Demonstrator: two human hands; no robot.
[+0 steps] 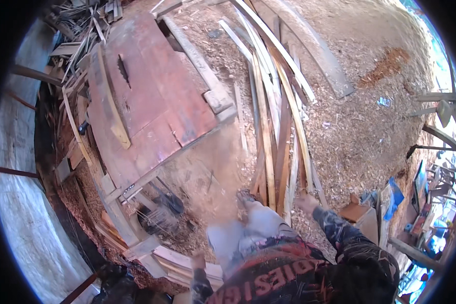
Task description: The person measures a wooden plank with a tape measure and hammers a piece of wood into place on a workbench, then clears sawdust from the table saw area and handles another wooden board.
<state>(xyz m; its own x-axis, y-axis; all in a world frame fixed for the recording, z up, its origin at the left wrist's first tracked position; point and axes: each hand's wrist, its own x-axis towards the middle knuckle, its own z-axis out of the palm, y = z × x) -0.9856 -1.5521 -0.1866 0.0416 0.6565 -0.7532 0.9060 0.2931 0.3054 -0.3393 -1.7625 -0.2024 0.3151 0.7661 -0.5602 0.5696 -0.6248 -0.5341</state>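
Note:
My right hand [307, 202] hangs low beside the near ends of a bundle of long wooden strips [283, 137] on the ground. Its fingers look loosely apart, and I see nothing in them. On the other side of my body, my left hand [198, 261] is close to some stacked planks [175, 258]. Its fingers are too small and blurred to make out. Ahead on the left stands a wooden-framed bench with a reddish metal top [157, 86]. A narrow dark slot [123, 71] is cut through that top, and a curved strip of wood [108, 99] lies on it.
Under the bench's near edge is a dark machine part, perhaps a motor [159, 210]. Sawdust and shavings cover the ground [354, 137]. A wide board [314, 45] lies beyond the strips. A wooden box [362, 218] stands at the right, and scrap wood [71, 30] fills the far left.

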